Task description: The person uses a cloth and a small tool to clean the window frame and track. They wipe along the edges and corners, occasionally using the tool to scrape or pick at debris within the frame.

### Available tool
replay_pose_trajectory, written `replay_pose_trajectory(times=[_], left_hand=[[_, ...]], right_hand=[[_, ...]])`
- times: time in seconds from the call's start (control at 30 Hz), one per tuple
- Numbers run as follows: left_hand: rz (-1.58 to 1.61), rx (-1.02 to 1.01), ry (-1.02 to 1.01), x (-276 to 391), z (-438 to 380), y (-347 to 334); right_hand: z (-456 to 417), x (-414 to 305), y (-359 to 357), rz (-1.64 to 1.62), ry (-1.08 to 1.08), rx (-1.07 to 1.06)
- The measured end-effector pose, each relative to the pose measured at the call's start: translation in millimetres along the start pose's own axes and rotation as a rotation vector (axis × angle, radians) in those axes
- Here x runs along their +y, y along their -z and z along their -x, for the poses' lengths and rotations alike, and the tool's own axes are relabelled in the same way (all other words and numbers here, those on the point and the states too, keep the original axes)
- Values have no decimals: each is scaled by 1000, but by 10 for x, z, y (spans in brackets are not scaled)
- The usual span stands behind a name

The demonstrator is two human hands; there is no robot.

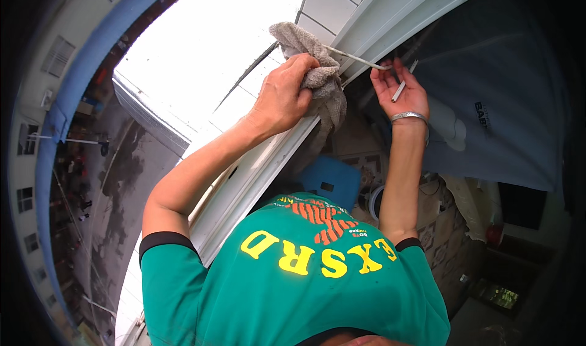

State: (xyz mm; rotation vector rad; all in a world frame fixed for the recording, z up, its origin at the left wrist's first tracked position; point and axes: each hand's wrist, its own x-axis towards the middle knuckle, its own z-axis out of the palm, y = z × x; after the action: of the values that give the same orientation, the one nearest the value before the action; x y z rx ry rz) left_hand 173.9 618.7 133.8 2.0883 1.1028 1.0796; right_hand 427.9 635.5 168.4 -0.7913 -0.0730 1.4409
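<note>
In the head view my left hand (pixel 286 91) is closed on a crumpled grey-brown cloth (pixel 327 78) above the tiled ledge beside the window frame. From the cloth a thin whitish rod or cable (pixel 355 57) runs across the frame to my right hand (pixel 403 89). The fingers of my right hand are curled at its end, with the palm turned up. A short white stick (pixel 404 81), whose kind I cannot tell, lies across that palm and fingers. A metal bracelet is on the right wrist. What the cloth covers is hidden.
The white window frame (pixel 256 176) runs diagonally between the white-tiled ledge (pixel 329 7) and the dim room. A blue plastic stool (pixel 329 181) stands on the patterned floor below. Dark fabric (pixel 499 103) hangs at the right. Beyond the ledge, the ground lies far down.
</note>
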Motion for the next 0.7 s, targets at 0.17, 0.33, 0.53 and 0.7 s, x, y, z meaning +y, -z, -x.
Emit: replay_pose_trajectory(times=[0.17,0.33,0.53,0.7], left_hand=[[-396,-244,-222,-114,-33,-251],[-492,-250,-244,-98,-276,-353],[-556,-264,-207,-47,-545,-432],[-545,-333,-167,-33,-426,-362]], right_hand=[[22,30,52,-18,-7,-52],[55,91,88,-19,9,-97],[69,147,28,-73,22,-103],[37,81,9,-22,-5,-88]])
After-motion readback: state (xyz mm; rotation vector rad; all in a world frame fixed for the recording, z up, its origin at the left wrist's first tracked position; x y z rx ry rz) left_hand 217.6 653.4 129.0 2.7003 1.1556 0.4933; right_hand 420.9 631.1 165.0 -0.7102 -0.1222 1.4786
